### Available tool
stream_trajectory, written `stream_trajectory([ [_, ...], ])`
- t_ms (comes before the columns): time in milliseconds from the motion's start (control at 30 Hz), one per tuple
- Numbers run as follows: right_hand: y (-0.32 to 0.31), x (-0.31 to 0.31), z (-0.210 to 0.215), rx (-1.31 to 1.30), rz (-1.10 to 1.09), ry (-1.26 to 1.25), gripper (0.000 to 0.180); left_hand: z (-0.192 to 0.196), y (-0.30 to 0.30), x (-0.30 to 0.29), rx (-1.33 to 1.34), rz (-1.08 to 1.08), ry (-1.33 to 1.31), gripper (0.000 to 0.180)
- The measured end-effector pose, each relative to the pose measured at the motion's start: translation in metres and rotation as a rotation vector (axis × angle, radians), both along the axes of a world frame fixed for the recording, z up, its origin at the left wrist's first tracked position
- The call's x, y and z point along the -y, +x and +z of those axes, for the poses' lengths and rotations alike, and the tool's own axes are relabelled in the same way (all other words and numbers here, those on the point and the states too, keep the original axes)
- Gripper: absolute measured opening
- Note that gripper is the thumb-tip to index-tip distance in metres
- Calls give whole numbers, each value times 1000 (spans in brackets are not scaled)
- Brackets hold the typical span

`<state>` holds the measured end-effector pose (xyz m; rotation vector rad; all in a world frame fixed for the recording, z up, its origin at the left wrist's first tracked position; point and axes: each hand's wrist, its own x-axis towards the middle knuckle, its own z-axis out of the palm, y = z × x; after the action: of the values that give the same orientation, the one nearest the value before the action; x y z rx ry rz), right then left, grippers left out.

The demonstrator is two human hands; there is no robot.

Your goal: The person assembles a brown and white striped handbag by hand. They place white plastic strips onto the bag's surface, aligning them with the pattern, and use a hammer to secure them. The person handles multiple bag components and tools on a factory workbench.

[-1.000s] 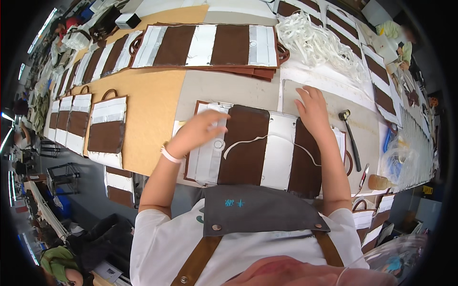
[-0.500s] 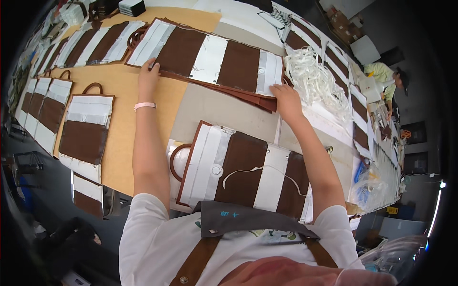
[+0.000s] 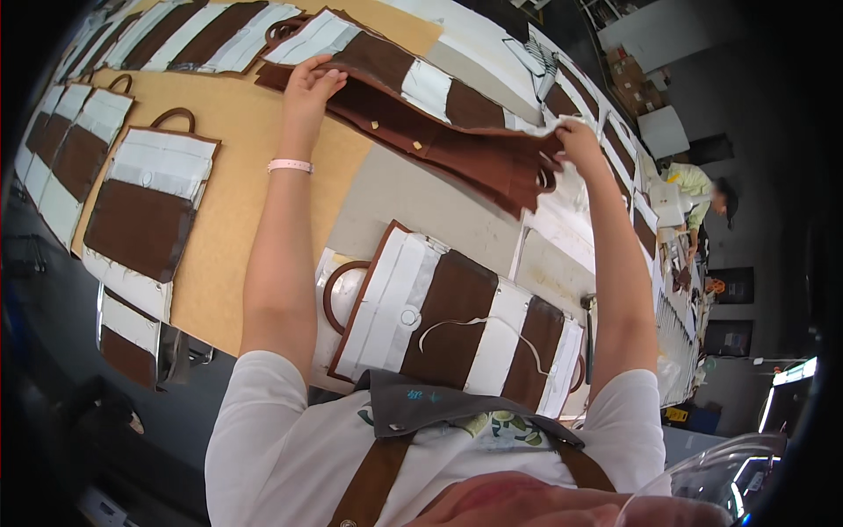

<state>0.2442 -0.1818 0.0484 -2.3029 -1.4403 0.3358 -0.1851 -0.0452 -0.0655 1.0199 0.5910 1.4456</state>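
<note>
At the far middle of the table, my left hand [image 3: 312, 95] pinches the near edge of a flat handbag panel [image 3: 376, 55], brown with white backing strips. My right hand [image 3: 580, 147] grips its right end, fingers closed. Its near edge is raised. Below that edge shows a smooth brown leather face [image 3: 448, 151] with two small gold-coloured pieces; whether it belongs to the same panel I cannot tell. Close to my body lies another handbag panel [image 3: 458, 303], with a brown handle [image 3: 334, 297] at its left. A loose thin white strip [image 3: 479, 321] curls over it.
More brown-and-white bag panels [image 3: 145, 211] lie along the left, some overhanging the tan table edge. Behind my right hand are white strips and a rack [image 3: 540, 75]. Further panels [image 3: 619, 154] line the right side. A person [image 3: 698, 195] works at the far right.
The panel in my hands has been lifted along its near edge and tilted, exposing the brown face with gold pieces. My right hand has risen and moved farther away.
</note>
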Motion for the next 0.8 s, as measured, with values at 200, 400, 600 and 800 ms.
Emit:
stream_trajectory([
  [200,-108,11,-2,677,237,-458,60,25,8,11,-68,-63,95,45],
  [400,-216,-35,-19,229,612,83,78,33,16,18,-75,-117,123,47],
  [600,-260,-129,-8,247,575,185,50,35,25,23,-9,-226,165,38],
  [800,-207,-147,7,-220,326,502,23,-16,21,9,-611,-45,212,31],
])
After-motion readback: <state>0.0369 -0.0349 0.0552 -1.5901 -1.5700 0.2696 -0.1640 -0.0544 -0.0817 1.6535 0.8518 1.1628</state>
